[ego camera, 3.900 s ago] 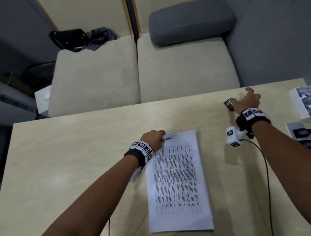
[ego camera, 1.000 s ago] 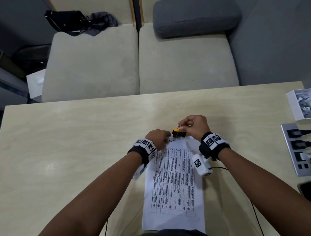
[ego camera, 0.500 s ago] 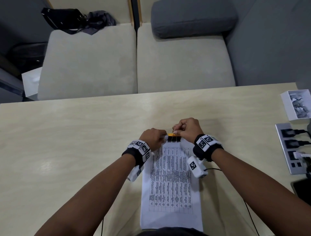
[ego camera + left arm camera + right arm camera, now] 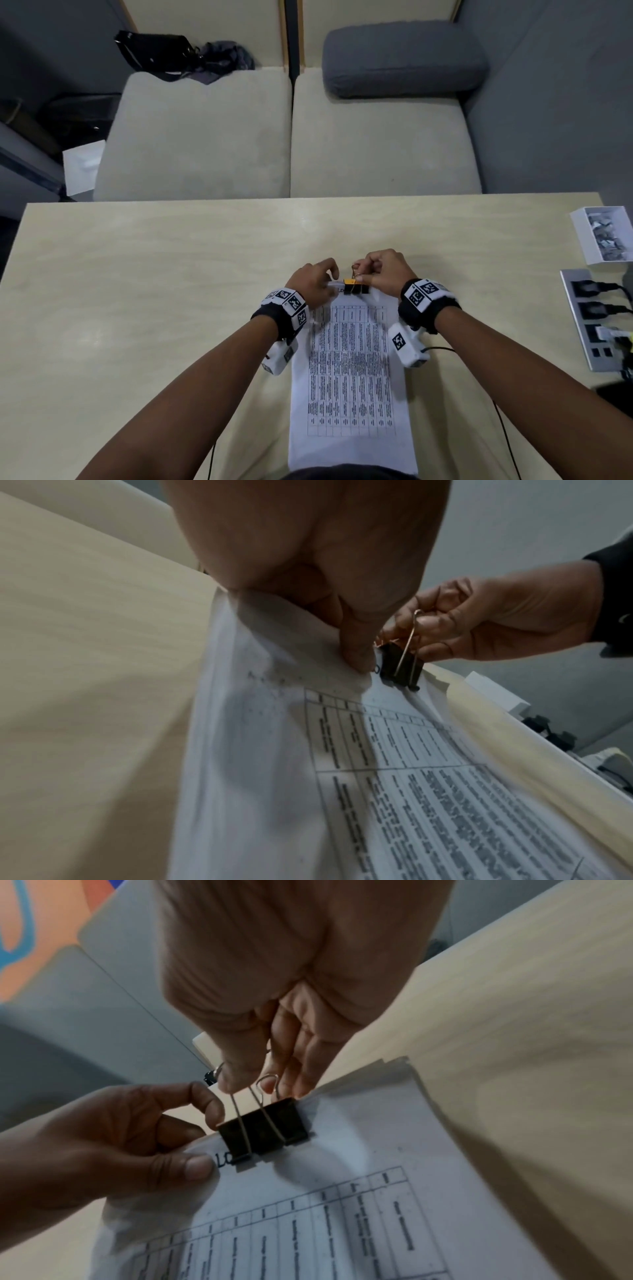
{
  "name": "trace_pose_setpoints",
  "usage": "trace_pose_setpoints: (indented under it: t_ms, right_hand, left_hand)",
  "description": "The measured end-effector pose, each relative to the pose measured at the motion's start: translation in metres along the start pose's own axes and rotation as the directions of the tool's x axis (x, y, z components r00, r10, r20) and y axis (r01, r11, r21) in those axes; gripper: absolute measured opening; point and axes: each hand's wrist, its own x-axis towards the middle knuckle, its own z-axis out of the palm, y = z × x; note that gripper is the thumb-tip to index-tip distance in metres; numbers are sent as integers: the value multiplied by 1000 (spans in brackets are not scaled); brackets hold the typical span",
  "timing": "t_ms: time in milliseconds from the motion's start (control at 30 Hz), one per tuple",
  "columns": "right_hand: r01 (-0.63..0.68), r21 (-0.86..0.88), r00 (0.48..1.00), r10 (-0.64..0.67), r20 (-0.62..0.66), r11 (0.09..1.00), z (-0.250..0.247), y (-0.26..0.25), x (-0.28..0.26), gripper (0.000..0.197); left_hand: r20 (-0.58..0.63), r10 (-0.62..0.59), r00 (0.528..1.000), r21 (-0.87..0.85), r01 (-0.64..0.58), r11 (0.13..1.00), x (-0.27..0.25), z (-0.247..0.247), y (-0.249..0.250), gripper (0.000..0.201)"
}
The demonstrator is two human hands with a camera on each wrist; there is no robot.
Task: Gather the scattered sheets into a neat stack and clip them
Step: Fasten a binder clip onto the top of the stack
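A stack of printed sheets [image 4: 349, 377] lies lengthwise on the pale wooden table [image 4: 137, 291], its far edge lifted a little. A black binder clip [image 4: 356, 287] with wire handles sits on the middle of that far edge; it also shows as the clip [image 4: 263, 1129] and the clip [image 4: 400, 664]. My right hand [image 4: 383, 274] pinches the clip's wire handles from behind. My left hand [image 4: 317, 284] pinches the sheets' top edge just left of the clip, thumb on top [image 4: 195, 1167].
A white box [image 4: 603, 236] of clips stands at the table's right edge, with a grey power strip [image 4: 592, 318] and its plugs nearer me. Beyond the table are beige seat cushions [image 4: 274, 137], a grey pillow and a black bag.
The right hand fetched the clip from the far right and brought it to the sheets' top edge. Over the last second the clip has moved onto the edge; the left hand's fingers have loosened slightly.
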Motion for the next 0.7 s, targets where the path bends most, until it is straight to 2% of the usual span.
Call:
trace_pose_setpoints:
  t_ms: [67, 133, 200, 267, 300, 367, 433, 500, 533, 567, 600, 700]
  right_hand:
    - [-2, 14, 998, 1, 63, 1000, 1, 1, -2, 17]
    - [-13, -21, 993, 15, 119, 1000, 1, 5, -6, 39]
    - [-50, -213, 988, 80, 135, 976, 1, 17, -12, 56]
    - [-93, -416, 982, 152, 111, 904, 3, 33, -21, 47]
    - [-123, -450, 979, 182, 92, 885, 3, 44, -26, 39]
    - [-182, -351, 978, 205, 28, 918, 7, 59, -40, 32]
    - [-263, -53, 964, 260, -53, 963, 13, 74, -56, 36]
    - [-349, 287, 923, 381, -61, 892, 27, 88, -70, 65]
    - [-393, 394, 902, 432, -10, 831, 37, 100, -76, 83]
    - [-427, 430, 891, 452, 48, 796, 48, 98, -83, 93]
    - [-449, 436, 886, 452, 104, 780, 56, 98, -93, 94]
    - [-439, 374, 898, 388, 208, 817, 72, 72, -120, 70]
  left_hand:
    - [21, -39, 999, -11, 40, 999, -1, 0, -4, 25]
    - [49, -92, 995, 0, 92, 996, -4, 0, -12, 26]
    - [57, -171, 984, 20, 170, 985, -12, -2, -25, 28]
    - [62, -265, 962, 48, 263, 964, -28, -7, -43, 30]
    - [67, -302, 951, 25, 301, 953, -39, -8, -53, 27]
    - [75, -335, 939, -115, 342, 933, -65, -7, -73, 9]
    - [66, -317, 946, -226, 324, 919, -94, 5, -86, 11]
    - [84, -305, 949, -231, 316, 920, -122, 25, -87, 20]
    - [103, -311, 945, -221, 327, 919, -133, 39, -85, 25]
    - [106, -328, 939, -221, 344, 913, -146, 48, -84, 26]
    - [110, -343, 933, -230, 360, 904, -153, 60, -79, 23]
    - [36, -404, 914, -306, 395, 866, -172, 77, -80, 19]
